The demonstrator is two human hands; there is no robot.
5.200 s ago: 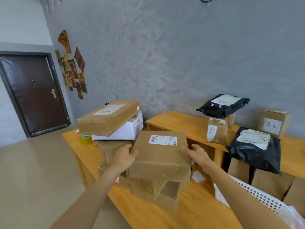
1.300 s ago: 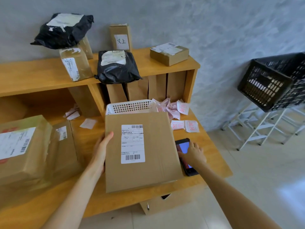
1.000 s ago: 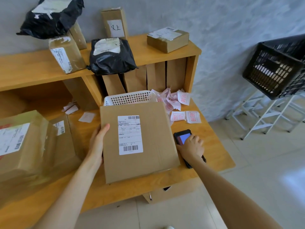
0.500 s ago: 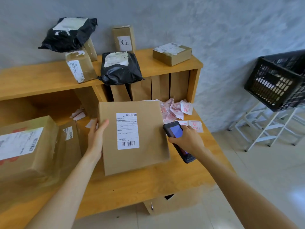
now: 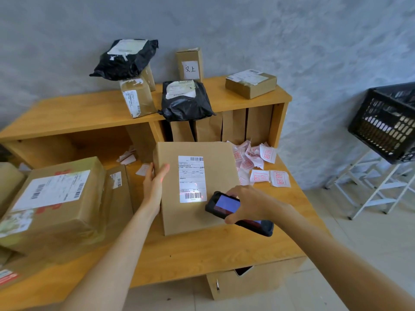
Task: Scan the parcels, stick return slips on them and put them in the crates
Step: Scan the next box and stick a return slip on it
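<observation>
On the wooden desk (image 5: 202, 250), I steady a flat cardboard parcel (image 5: 215, 176) with my left hand (image 5: 155, 187), thumb lying across its face and the fingers wrapped behind its left edge, the parcel propped up towards me. My right hand (image 5: 251, 204) is curled around a black handheld scanner (image 5: 238, 212), its lit screen facing up and its head just beside the parcel's lower right corner. A patch of light falls on the barcode at the foot of the parcel's white shipping label (image 5: 192, 178). Right of the parcel, red-stamped return slips (image 5: 260, 163) lie scattered on the desk. Left of the parcel sits a larger taped box (image 5: 56, 203). Well to the parcel's right, a black crate (image 5: 386, 122) rests tilted on a white stand (image 5: 377, 189).
</observation>
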